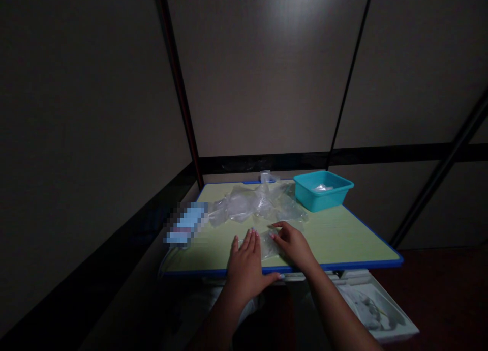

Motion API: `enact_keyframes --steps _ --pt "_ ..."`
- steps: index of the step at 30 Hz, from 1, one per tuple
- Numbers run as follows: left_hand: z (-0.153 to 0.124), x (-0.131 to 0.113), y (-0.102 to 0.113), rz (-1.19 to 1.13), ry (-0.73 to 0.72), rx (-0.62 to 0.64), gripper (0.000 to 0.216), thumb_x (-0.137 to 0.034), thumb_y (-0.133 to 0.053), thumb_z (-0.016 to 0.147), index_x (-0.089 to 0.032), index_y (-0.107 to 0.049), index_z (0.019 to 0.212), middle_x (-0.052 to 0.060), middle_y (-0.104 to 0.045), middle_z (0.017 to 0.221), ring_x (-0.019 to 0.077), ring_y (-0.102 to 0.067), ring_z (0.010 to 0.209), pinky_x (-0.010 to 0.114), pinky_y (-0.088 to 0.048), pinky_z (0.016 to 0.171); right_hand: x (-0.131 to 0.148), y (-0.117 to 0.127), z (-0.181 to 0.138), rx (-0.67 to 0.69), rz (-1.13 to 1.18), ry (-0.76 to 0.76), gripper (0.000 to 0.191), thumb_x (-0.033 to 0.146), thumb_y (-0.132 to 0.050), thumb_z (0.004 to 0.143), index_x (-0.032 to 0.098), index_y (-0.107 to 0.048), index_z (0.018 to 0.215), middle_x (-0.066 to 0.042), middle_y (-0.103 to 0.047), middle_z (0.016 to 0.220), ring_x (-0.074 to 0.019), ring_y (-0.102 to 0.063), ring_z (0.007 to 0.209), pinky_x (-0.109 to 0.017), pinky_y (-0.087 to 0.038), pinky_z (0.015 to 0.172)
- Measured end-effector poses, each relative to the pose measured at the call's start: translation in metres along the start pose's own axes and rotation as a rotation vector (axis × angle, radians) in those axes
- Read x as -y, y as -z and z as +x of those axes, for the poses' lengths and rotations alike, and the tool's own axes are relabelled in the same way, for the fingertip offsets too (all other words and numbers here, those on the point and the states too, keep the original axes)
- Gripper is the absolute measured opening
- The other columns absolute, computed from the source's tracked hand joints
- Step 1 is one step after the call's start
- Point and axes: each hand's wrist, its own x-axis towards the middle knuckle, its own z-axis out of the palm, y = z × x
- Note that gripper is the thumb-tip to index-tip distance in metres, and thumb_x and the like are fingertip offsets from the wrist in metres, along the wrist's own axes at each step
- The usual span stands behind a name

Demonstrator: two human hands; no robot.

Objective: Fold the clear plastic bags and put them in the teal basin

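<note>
Left hand (246,267): mine, laid flat, fingers straight and nearly together, thumb stuck out right along the front edge; not gripping.
Right hand (296,245): bent, thumb and forefinger a little apart at the bag's right side; can't tell if plastic is pinched.
Small see-through bag (270,246): on the table between my hands, near the front edge, left part under my left fingers.
Table (351,241): yellow-green top, blue rim; top shows from my right hand to the right edge, narrower strip on my left.
Bag pile (244,204): crumpled see-through plastic just past my fingertips, reaching toward the back edge.
Blurred item (186,225): at the left edge, pixelated, can't identify.
Teal basin (324,202): back right corner, beside the pile, plastic packet (323,187) inside.
Small packet (266,176): at the back edge.
White drawer (396,310): pulled out below front right, plastic inside.
Wall (263,86): dark panels behind the back edge.
</note>
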Motion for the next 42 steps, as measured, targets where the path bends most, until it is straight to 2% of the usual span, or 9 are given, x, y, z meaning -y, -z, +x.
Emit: enact_keyframes --steps 18,30,32,36,42 --pt "-0.001 -0.0045 0.0061 0.045 0.041 0.06 0.108 -0.081 -0.04 0.066 -0.008 -0.024 0.144 0.014 -0.018 0.151 0.0278 -0.013 0.14 0.051 -0.006 0.114 -0.0016 0.0 -0.0004 0.012 0.022 0.004 0.028 0.033 -0.055 0.078 0.019 -0.058 0.103 0.002 -0.057 0.064 -0.0153 -0.055 0.058 -0.024 -0.037 0.055" --pt "0.0002 -0.0025 0.0035 0.022 0.05 0.07 0.111 -0.082 -0.039 0.065 -0.007 -0.023 0.144 0.015 -0.017 0.151 0.0291 -0.012 0.14 0.052 -0.006 0.114 -0.0007 0.0009 -0.0012 0.017 0.056 0.041 0.026 0.028 -0.051 0.079 0.02 -0.061 0.102 0.003 -0.054 0.061 -0.0147 -0.053 0.056 -0.024 -0.036 0.053" --pt "0.0003 -0.0024 0.0029 0.015 0.051 0.066 0.11 -0.083 -0.038 0.064 -0.008 -0.024 0.144 0.015 -0.016 0.151 0.0287 -0.012 0.14 0.052 -0.005 0.114 0.0004 0.0018 -0.002 0.013 0.055 0.044 0.03 0.027 -0.05 0.079 0.021 -0.06 0.106 0.003 -0.055 0.062 -0.0149 -0.053 0.056 -0.024 -0.037 0.054" --pt "0.0001 -0.0019 0.0013 0.011 0.047 0.063 0.111 -0.084 -0.037 0.064 -0.009 -0.024 0.144 0.014 -0.015 0.151 0.0277 -0.011 0.141 0.052 -0.005 0.114 0.0022 0.0026 -0.0028 -0.025 0.075 0.044 0.047 0.023 -0.049 0.078 0.023 -0.049 0.125 0.004 -0.056 0.064 -0.0151 -0.055 0.058 -0.024 -0.038 0.057" --pt "-0.0002 -0.0018 0.0005 0.007 0.063 0.071 0.112 -0.085 -0.037 0.063 -0.008 -0.023 0.144 0.014 -0.014 0.151 0.0276 -0.011 0.141 0.052 -0.004 0.114 0.0022 0.002 -0.0035 -0.008 0.061 0.044 0.037 0.023 -0.048 0.078 0.021 -0.055 0.114 0.003 -0.056 0.063 -0.0157 -0.054 0.058 -0.024 -0.037 0.056"
